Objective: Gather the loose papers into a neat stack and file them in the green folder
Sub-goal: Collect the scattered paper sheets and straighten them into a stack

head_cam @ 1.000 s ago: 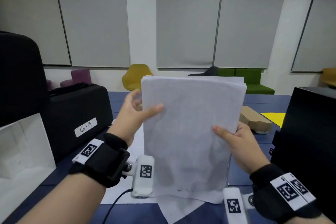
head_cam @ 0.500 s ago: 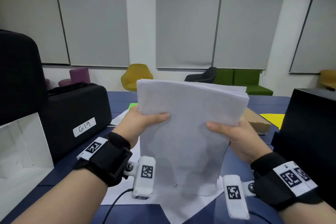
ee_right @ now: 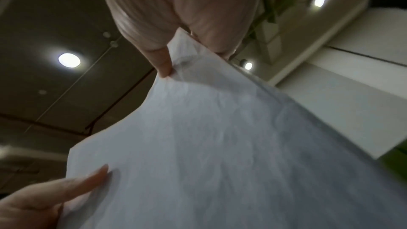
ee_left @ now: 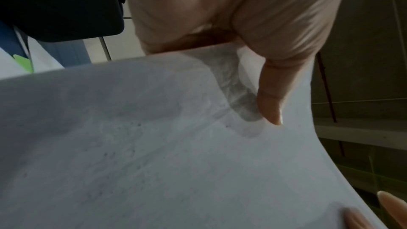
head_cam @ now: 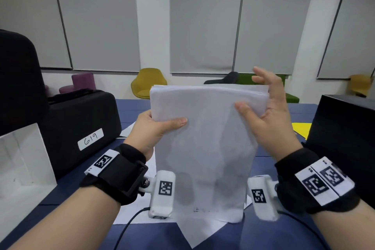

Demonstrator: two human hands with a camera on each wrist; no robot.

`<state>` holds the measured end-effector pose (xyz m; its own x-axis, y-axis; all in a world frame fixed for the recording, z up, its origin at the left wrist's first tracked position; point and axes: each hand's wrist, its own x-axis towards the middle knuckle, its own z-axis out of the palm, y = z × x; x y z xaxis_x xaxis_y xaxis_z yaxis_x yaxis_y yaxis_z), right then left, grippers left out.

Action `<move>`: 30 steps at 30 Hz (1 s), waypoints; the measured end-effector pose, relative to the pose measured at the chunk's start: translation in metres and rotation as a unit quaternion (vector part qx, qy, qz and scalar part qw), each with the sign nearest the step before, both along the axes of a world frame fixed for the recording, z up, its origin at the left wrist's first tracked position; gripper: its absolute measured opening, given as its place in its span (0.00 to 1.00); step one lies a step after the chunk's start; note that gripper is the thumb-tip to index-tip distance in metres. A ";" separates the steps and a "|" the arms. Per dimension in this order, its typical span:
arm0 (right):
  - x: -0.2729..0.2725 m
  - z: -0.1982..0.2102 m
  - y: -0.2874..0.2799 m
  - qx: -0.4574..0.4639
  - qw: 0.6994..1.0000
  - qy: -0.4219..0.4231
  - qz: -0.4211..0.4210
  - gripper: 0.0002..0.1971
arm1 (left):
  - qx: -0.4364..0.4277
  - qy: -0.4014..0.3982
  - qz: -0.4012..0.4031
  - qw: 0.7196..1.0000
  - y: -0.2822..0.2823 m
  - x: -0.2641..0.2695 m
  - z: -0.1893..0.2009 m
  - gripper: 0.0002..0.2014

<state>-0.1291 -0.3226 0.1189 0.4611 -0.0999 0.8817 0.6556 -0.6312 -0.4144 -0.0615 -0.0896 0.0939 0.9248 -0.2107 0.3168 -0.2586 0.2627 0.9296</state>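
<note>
Right hand (head_cam: pixel 271 119) has slid up the paper stack (head_cam: pixel 205 148), fingers now splayed open. My left hand (head_cam: pixel 154 131) pinches it; I'm squaring edges.

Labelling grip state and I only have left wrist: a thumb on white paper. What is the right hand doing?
Observer: The right hand is at the top right corner of the stack of papers, thumb on the front, fingers spread above the top edge.
Operator: Stack squared yet?
Observer: Not quite; at the top right the sheet edges sit stepped, not flush.
Operator: Is it off the table?
Observer: Upright, its lower edge down at loose sheets lying on the blue table; contact I cannot confirm.
</note>
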 end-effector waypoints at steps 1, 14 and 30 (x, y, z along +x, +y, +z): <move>0.001 0.001 -0.002 -0.032 0.999 0.006 -0.017 0.28 | 0.002 0.001 -0.002 1.000 0.000 -0.001 0.000 0.21; -0.006 0.006 -0.024 -0.048 0.991 0.080 -0.096 0.12 | 0.009 -0.019 0.025 0.999 -0.011 -0.010 -0.012 0.11; 0.010 -0.050 -0.002 0.308 0.892 0.275 0.185 0.13 | -0.037 0.030 -0.012 0.999 -0.014 -0.011 -0.019 0.12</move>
<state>-0.1193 -0.3244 0.0691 0.9084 -0.2388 0.3433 0.3634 0.0444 -0.9306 -0.0722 -0.1035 0.0748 0.9376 -0.2106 0.2767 -0.1963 0.3363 0.9211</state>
